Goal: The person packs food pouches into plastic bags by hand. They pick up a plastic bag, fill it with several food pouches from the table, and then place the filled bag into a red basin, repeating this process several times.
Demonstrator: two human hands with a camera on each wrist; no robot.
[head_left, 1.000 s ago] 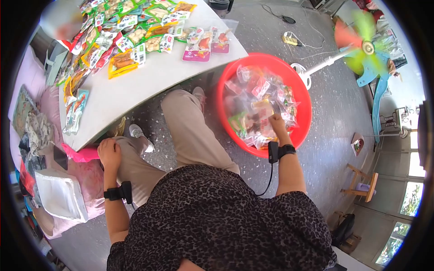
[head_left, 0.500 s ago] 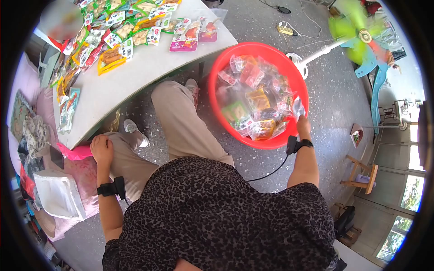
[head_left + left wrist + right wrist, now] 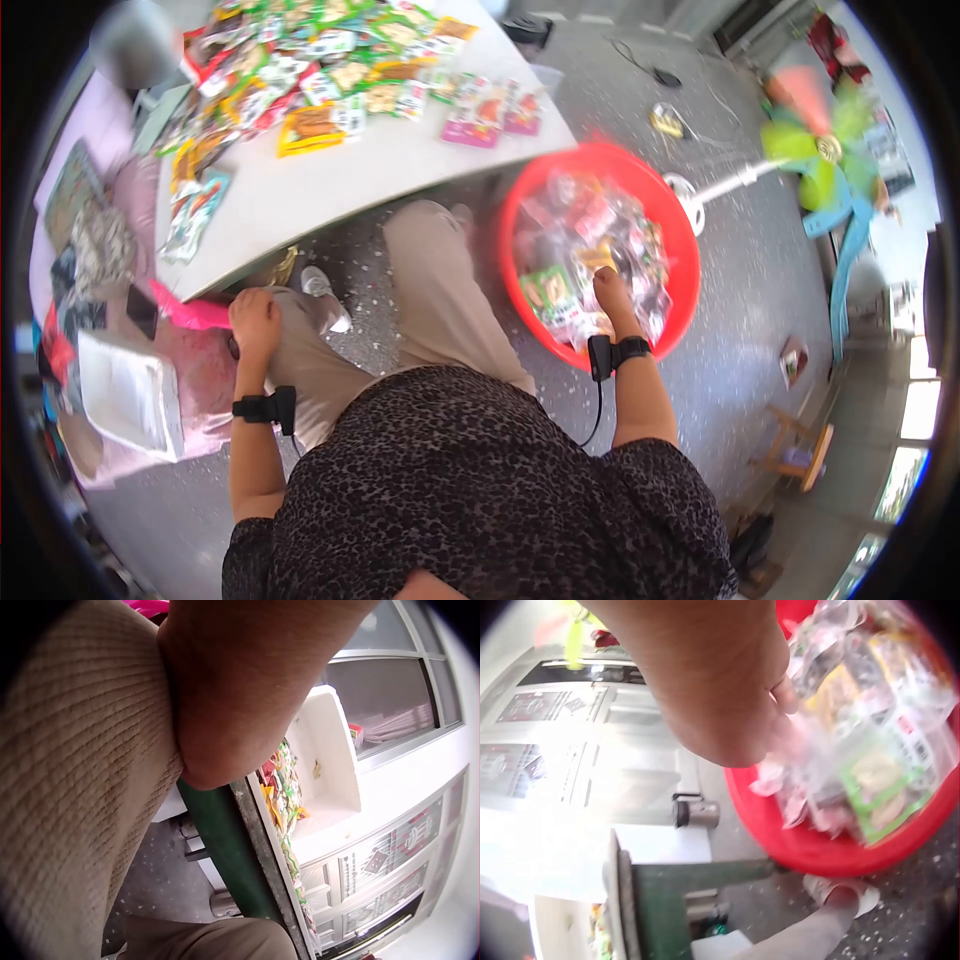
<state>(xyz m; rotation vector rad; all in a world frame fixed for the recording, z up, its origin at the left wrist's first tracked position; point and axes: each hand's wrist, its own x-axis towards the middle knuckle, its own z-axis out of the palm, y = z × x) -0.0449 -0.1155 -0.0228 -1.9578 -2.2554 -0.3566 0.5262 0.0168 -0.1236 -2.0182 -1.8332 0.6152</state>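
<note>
In the head view, my right hand (image 3: 612, 292) reaches over the red basin (image 3: 682, 318), its fingers bent down among sealed food packets (image 3: 595, 215). The right wrist view has a blurred clear-and-pink plastic packet (image 3: 810, 746) right at the fingertips; I cannot tell whether they pinch it. Beside them lies a green-edged packet (image 3: 881, 776) with pale food inside. My left hand (image 3: 256, 322) rests on the left knee, by the table's near edge, its fingers relaxed and holding nothing. Only its wrist and heel (image 3: 225, 712) show against the trouser leg in the left wrist view.
A white table (image 3: 320, 195) carries a heap of coloured food packets (image 3: 340, 75), with two purple-edged packets (image 3: 475, 122) near its right corner. A fan (image 3: 828, 150) spins beyond the basin. On the left stands a white foam box (image 3: 130, 395); a wooden stool (image 3: 800, 450) is at right.
My right hand went from mid-basin to the right rim with a clear packet, then came back over the middle. The left hand stays on the knee. The head view has shifted.
</note>
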